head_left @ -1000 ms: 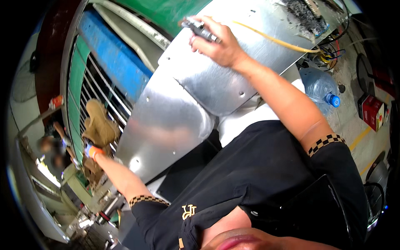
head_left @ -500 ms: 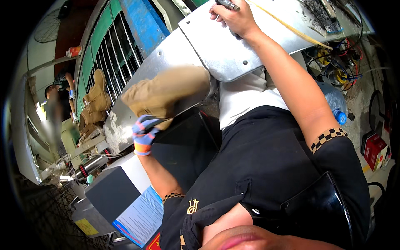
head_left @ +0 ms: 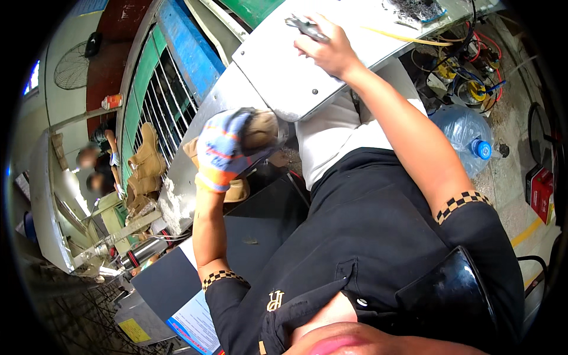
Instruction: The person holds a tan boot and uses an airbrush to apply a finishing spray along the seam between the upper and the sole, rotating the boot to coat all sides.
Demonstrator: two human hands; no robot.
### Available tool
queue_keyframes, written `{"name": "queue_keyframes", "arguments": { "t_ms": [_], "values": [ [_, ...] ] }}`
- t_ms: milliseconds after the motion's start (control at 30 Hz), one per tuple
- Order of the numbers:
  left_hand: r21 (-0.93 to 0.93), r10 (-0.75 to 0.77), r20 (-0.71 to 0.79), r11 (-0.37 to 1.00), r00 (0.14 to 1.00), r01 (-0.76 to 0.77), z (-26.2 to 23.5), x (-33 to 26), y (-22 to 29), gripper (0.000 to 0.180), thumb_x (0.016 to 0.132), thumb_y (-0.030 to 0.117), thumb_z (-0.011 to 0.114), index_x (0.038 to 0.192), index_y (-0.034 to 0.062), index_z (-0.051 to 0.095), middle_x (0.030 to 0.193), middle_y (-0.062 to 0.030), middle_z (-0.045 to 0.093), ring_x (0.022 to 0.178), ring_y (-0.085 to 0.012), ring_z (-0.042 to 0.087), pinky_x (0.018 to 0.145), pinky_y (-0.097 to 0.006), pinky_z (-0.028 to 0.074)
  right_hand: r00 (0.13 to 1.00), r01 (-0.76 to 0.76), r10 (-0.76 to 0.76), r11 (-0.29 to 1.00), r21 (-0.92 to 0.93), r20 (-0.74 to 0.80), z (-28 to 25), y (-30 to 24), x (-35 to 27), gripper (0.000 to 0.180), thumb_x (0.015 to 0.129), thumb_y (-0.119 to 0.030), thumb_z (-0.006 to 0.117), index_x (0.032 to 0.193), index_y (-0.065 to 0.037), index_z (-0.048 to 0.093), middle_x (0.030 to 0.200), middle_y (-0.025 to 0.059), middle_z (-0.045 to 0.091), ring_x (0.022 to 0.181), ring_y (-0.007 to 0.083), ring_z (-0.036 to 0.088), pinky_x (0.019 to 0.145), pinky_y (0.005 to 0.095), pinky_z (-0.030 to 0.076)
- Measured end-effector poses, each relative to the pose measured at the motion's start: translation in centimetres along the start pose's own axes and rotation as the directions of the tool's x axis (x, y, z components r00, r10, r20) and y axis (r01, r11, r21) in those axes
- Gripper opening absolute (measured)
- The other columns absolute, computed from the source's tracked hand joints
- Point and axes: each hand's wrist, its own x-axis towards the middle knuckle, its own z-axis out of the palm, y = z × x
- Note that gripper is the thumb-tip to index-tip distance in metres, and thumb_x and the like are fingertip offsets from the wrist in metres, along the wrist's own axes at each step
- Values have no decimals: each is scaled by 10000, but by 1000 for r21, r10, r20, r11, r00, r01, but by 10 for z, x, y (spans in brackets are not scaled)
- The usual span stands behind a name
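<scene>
Fan far L, round wire cage. Lower: orange-and-white can, smooth cylinder, on a ledge; co-workers below it, blurred. Next, tan boots, matte, suede-like, rounded toes, bunched beside green-edged barred rack, thin straight metal rods. Blue panel, scuffed paint, runs alongside.

L hand, in blue/orange striped knit glove, fingers wrapped round a tan-brown boot; tips partly hidden. Boot's at the near edge of the table, mostly behind the glove, w/ a smooth rounded tan end showing under the wrist, above a flat dark panel; can't tell if boot touches the table.

Table: pale sheet metal, smooth, rounded corner, rivet-like dots, seam between two plates. R hand, bare, over it, fingers curled round a grey metal tool, slim, pliers-like.

Further R: yellow strap, flat & narrow, across table; shaggy dark bristly clump near far edge. Beyond: tangled thin wires, mixed colours; clear plastic bottle, round, crinkly, blue cap; red carton, boxy.
</scene>
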Motion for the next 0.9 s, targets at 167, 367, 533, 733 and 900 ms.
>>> {"name": "queue_keyframes", "arguments": {
  "t_ms": [167, 367, 533, 733, 900],
  "values": [
    [-317, -391, -619, 918, 681, 239, -56, -40, -27, 539, 744, 217, 800, 1172, -30, 585, 1175, -186, 639, 1048, -280, 635, 948, -396, 509, 993, -19, -22, 935, -353, -112, -98, -12, -20, 320, 876, -151, 598, 1165, -12, 609, 851, 81, 671, 727, 142, 630, 625, 270, 496],
    [-437, -301, -792, 887, 532, -149, -40, 0, -72, 733, 935, 537, 423, 1332, -79, 448, 1231, -241, 580, 1109, -362, 591, 966, -480, 474, 985, -121, 52, 886, -448, -162, -127, -22, -23, 352, 877, -147, 601, 1206, -22, 604, 786, 57, 667, 674, 107, 618, 583, 251, 496],
    [-563, -397, -710, 816, 582, -130, -45, 32, -75, 727, 924, 487, 542, 1336, -104, 453, 1249, -251, 573, 1079, -327, 620, 921, -427, 513, 947, 113, -48, 976, -187, 318, -52, -87, -20, 375, 866, -135, 624, 1210, 12, 594, 872, 85, 662, 711, 119, 631, 646, 257, 500],
    [-645, -380, -669, 723, 639, -247, -39, 50, -95, 727, 864, 428, 616, 1336, -101, 455, 1164, -226, 633, 1045, -298, 638, 935, -398, 502, 841, 403, -395, 913, 60, 371, -3, -146, 31, 355, 820, -99, 602, 1159, 8, 605, 913, 110, 647, 796, 185, 633, 720, 293, 501],
    [-583, -309, -658, 786, 687, -205, -49, 62, -97, 693, 847, 390, 642, 1310, -103, 491, 1134, -198, 653, 1035, -271, 634, 943, -372, 486, 677, 663, -717, 692, 285, 165, 41, -146, 70, 363, 739, -46, 630, 1096, 20, 621, 757, 88, 615, 641, 193, 600, 592, 294, 482]
  ]
}}
